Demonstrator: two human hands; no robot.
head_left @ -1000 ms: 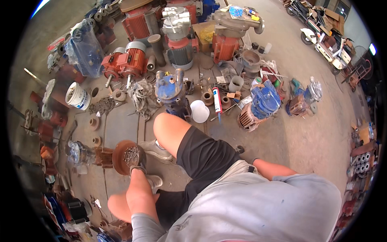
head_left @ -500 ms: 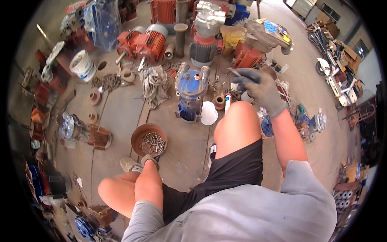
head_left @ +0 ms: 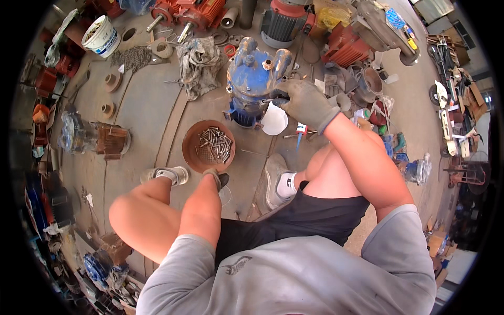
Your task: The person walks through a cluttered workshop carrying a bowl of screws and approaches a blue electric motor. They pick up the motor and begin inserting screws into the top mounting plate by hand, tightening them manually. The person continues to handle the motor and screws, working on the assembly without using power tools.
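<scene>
A blue gear motor, chipped and upright, stands on the floor in front of me. My right hand, in a grey work glove with dark fingertips, reaches its right side. Its fingers pinch a small bolt against the flange; the bolt's far end is hard to make out. A round rust-brown bowl holding many loose bolts sits just left of the motor. My gloved left hand is closed on the bowl's near rim, with part of the fingers hidden.
A white tub and a sealant tube lie right of the motor. Behind are a crumpled rag, red motors and a white bucket. A wrapped gear motor lies at the left. My shoe stands near the bowl.
My right hand has come down and left, bringing the bolt to the motor's flange. The bowl has shifted toward the motor with my left hand at its rim. The view has tilted.
</scene>
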